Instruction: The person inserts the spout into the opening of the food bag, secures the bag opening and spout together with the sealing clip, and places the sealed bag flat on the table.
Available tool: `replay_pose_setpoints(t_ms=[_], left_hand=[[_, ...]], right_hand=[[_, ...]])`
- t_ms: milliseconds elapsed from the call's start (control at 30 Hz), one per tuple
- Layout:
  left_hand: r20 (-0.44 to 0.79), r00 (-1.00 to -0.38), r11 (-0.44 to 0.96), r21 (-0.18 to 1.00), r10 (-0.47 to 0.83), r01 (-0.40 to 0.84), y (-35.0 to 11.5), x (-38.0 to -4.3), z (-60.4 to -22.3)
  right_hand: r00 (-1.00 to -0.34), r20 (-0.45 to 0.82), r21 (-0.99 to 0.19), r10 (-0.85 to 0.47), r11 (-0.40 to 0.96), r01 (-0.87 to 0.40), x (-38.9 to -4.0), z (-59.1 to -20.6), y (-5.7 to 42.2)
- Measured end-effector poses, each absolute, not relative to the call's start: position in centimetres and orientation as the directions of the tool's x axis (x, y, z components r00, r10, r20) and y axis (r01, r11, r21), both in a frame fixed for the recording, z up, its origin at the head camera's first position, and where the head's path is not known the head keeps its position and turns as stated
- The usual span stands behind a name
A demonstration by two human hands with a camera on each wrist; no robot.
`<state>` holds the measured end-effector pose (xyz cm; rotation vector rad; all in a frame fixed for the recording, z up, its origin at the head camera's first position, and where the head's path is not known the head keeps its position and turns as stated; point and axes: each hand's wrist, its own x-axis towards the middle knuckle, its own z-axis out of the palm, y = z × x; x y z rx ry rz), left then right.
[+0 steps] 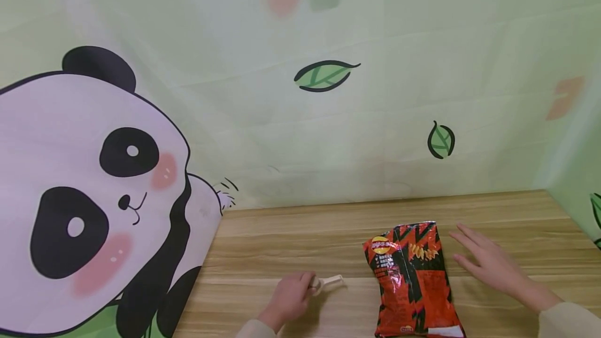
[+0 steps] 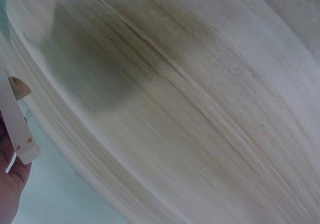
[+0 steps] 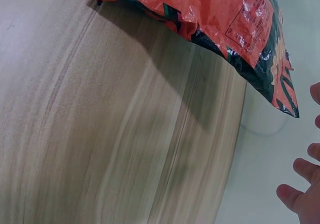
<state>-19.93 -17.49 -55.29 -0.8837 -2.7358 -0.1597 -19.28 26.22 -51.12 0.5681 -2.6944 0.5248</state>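
My left hand (image 1: 290, 296) is curled round a white bag clip (image 1: 332, 280), whose two narrow arms stick out to the right over the wooden table. In the left wrist view the clip (image 2: 19, 129) shows as a flat white strip with small brown marks near its end. To the right lies a red and black bag of chips (image 1: 413, 291), its printed front up. My right hand (image 1: 490, 262) is just right of the bag's upper part, fingers spread and holding nothing. The right wrist view has the bag (image 3: 220, 19) at the top and the fingertips (image 3: 289, 194) apart from it.
The wooden table (image 1: 263, 239) ends at the back against a pale green cloth backdrop (image 1: 375, 160) printed with leaves. A large printed panda (image 1: 117, 181) covers the backdrop on the left. Another backdrop panel (image 1: 577, 171) borders the table's right side.
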Motion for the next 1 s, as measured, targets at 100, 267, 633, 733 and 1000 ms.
replay_pose_setpoints(t_ms=[100,267,633,733,1000], left_hand=[[0.282,-0.774,0.802,0.027,0.567,0.597,-17.5,-19.9,-55.1],[0.286,-0.759,0.789,0.012,0.586,0.614,-17.4,-20.0,-54.6],[0.386,-0.691,0.757,-0.027,0.611,0.653,-17.0,-20.6,-53.8],[0.416,-0.668,0.748,-0.049,0.617,0.662,-16.9,-20.8,-53.6],[0.436,-0.649,0.741,-0.063,0.623,0.668,-16.5,-20.9,-52.7]], right_hand=[[-0.86,0.397,-0.287,-0.319,0.847,-0.447,-19.2,-51.0,26.1],[-0.861,0.396,-0.307,-0.319,0.838,-0.452,-19.2,-50.8,25.8],[-0.847,0.407,-0.292,-0.343,0.829,-0.477,-19.2,-50.5,25.3],[-0.841,0.413,-0.287,-0.349,0.827,-0.484,-19.2,-50.5,25.2],[-0.841,0.408,-0.281,-0.356,0.828,-0.486,-19.0,-50.4,24.8]])
